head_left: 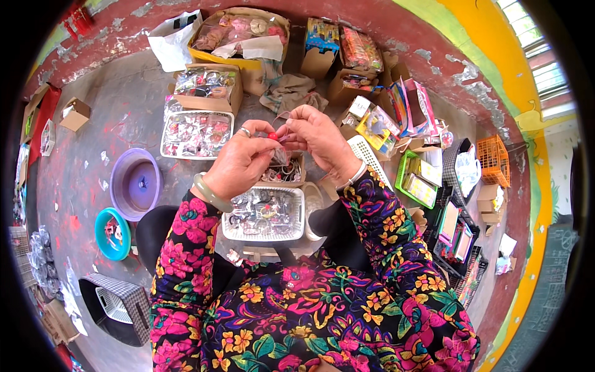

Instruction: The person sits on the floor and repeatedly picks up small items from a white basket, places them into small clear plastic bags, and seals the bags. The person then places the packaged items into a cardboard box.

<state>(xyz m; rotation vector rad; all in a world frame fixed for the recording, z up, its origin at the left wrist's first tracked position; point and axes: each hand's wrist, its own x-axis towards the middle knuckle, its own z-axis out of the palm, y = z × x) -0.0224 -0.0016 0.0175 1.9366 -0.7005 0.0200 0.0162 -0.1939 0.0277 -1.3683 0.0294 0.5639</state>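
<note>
A small red bead [273, 136] sits pinched between the fingertips of the left hand [240, 162], raised above the person's lap and directly over a small box of trinkets [282, 170]. The right hand [318, 137] meets it from the other side, its fingers closed on a thin, clear or pinkish piece that touches the bead; what that piece is cannot be made out. Both hands are held close together and near eye line, which suits fine work on so small a part.

Below them a white slotted basket [265, 214] of packeted items rests against the knees, within reach of either hand. Beyond it, toward the far wall, stand a second white basket [196, 134] and an open cardboard box [207, 84], both filled with shiny wrapped goods. A purple basin [136, 184] and a teal bowl [112, 233] lie on the concrete floor [124, 111] to the left; a green crate [419, 180] and an orange crate [494, 159] sit to the right.

The fingertips hide most of the bead. The packet contents are too small and glossy to identify. The lens rim cuts off the floor edges.
</note>
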